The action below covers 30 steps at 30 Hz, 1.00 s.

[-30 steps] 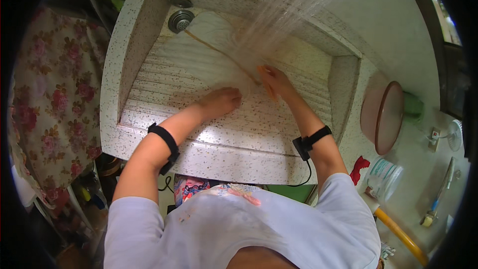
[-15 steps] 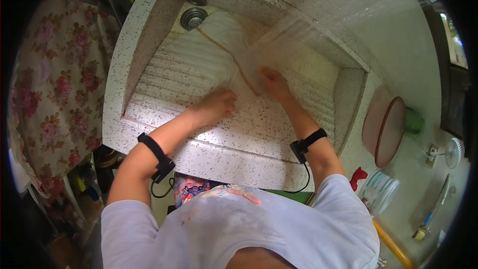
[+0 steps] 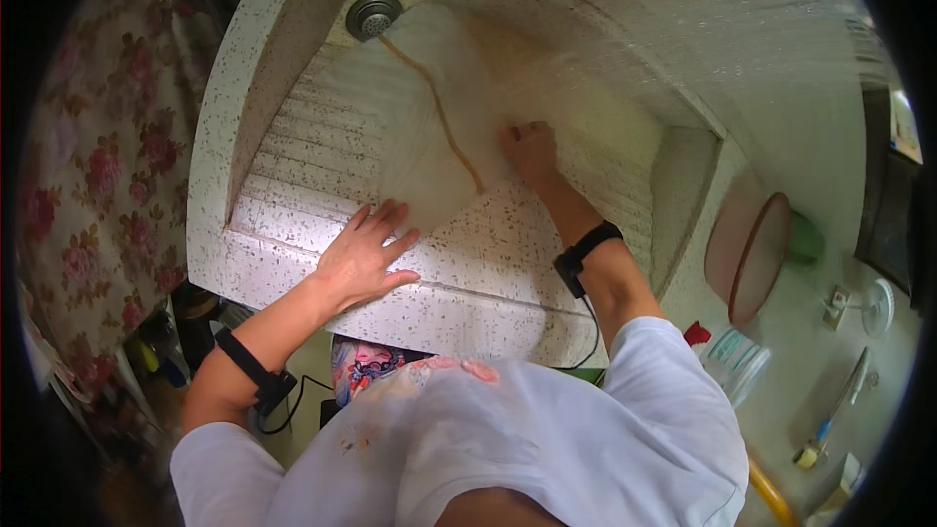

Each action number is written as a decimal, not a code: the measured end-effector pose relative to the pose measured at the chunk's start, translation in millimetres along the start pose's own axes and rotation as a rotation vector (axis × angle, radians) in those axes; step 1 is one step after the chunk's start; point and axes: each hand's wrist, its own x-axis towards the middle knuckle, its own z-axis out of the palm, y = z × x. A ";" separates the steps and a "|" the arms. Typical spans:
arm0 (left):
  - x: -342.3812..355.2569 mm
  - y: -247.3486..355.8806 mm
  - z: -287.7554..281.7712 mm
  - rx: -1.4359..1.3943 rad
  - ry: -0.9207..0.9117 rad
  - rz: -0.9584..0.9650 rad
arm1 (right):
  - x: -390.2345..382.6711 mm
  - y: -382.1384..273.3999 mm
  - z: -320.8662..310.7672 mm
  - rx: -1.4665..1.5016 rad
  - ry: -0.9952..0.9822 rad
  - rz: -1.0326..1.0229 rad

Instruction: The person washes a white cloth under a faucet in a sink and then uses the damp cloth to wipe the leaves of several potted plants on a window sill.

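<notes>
A thin white cloth [image 3: 415, 127] lies spread and blurred over the ribbed floor of a speckled stone sink [image 3: 220, 127]. A narrow brown strip [image 3: 441, 115] runs along it from near the drain [image 3: 373, 17] toward me. My left hand [image 3: 363, 256] rests with fingers spread at the sink's near ledge, just off the cloth's near left corner, holding nothing. At the cloth's right edge, my right hand [image 3: 533, 150] is closed with curled fingers, apparently gripping that edge; its fingertips are partly blurred.
Water spray [image 3: 673, 49] crosses from the upper right into the sink. Right of the sink stand a pinkish basin [image 3: 756, 259] on edge, a clear plastic tub [image 3: 737, 363] and a small white fan [image 3: 876, 307]. Floral fabric [image 3: 102, 166] hangs at the left.
My left hand has moved left and toward me, its fingers going from curled to spread. The cloth reaches nearer to me and looks smoother. My right hand remains closed at its right side.
</notes>
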 end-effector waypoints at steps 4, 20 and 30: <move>2.0 -1.9 0.6 0.035 0.031 -0.023 | -0.3 -2.2 44.5 -0.112 0.078 -0.709; 2.2 -2.0 2.0 0.019 0.095 -0.054 | 2.2 -18.1 32.8 -0.432 0.058 -0.514; 1.2 0.5 2.8 0.018 0.059 -0.060 | 13.5 -14.0 14.9 -0.439 0.106 -0.338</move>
